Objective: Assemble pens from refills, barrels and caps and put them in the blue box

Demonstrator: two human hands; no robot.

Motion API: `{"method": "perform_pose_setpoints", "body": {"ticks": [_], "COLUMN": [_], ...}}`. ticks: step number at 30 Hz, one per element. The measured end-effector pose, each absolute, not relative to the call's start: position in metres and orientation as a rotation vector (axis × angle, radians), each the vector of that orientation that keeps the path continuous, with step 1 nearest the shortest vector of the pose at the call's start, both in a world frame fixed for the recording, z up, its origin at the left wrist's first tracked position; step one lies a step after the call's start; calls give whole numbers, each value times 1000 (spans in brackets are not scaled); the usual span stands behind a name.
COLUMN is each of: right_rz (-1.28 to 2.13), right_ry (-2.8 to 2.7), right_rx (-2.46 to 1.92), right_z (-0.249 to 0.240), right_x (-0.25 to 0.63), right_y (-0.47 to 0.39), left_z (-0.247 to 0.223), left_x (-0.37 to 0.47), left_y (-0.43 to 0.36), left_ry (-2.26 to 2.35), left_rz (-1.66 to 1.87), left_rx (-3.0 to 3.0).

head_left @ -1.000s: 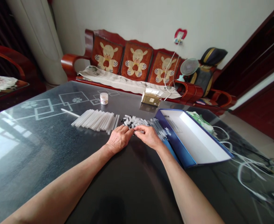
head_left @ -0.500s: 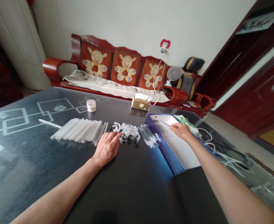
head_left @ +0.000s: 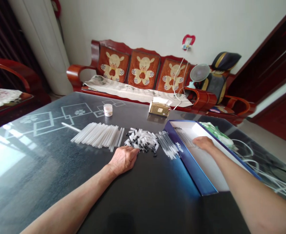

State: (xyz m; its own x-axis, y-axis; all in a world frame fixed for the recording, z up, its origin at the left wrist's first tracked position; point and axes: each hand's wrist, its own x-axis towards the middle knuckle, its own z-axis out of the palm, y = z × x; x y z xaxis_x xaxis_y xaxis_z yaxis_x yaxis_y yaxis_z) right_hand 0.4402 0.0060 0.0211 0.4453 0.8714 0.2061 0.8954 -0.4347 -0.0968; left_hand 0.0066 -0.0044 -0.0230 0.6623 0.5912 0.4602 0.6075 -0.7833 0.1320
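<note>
My left hand (head_left: 124,158) rests on the dark table, fingers curled together at the near edge of a pile of small white and black pen caps (head_left: 143,138). Whatever may be in those fingers is hidden. To its left lies a row of whitish translucent pen barrels (head_left: 97,135). Thin pen refills (head_left: 167,144) with dark upper parts lie in a bundle right of the caps, against a blue box (head_left: 194,165). My right hand (head_left: 203,143) reaches inside this open box, closed at the end of a row of pens (head_left: 185,138); its fingertips are partly hidden.
A small white round tub (head_left: 108,110) and a gold tissue box (head_left: 159,108) stand farther back on the table (head_left: 152,188). Right of the blue box are a green-and-white packet (head_left: 217,133) and loose white cables (head_left: 262,169). A wooden sofa (head_left: 135,87) stands beyond.
My right hand has lowered into the box with the pen it held above the row. My left hand's fingers have curled in by the caps. The view has swung left.
</note>
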Motion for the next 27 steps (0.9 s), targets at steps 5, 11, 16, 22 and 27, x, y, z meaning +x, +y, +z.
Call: {"method": "perform_pose_setpoints", "body": {"ticks": [5,11,16,22,27], "right_rz": [-63,-183,-31,36,13], "right_ry": [-1491,-1380,-1481,-1634,-1663], "right_rx": [-2608,-2172,-1673,-1523,-1599], "right_z": [42,74,28,-30,-29], "right_x": [428,362,252,193,192], "right_y": [6,-10,-38,-60,-58], "left_z": [-21,-18,-23,-6,43], "left_x": [7,7,9,11,11], "left_y": [-7,-6,-10,-6,45], "left_ry": [-1030,-1076,-1126,-1379,-2002], "left_rz": [-755,-796,-825,-700,-266], "left_rx": [-2827,-2750,-2682,-2693,-2509]}}
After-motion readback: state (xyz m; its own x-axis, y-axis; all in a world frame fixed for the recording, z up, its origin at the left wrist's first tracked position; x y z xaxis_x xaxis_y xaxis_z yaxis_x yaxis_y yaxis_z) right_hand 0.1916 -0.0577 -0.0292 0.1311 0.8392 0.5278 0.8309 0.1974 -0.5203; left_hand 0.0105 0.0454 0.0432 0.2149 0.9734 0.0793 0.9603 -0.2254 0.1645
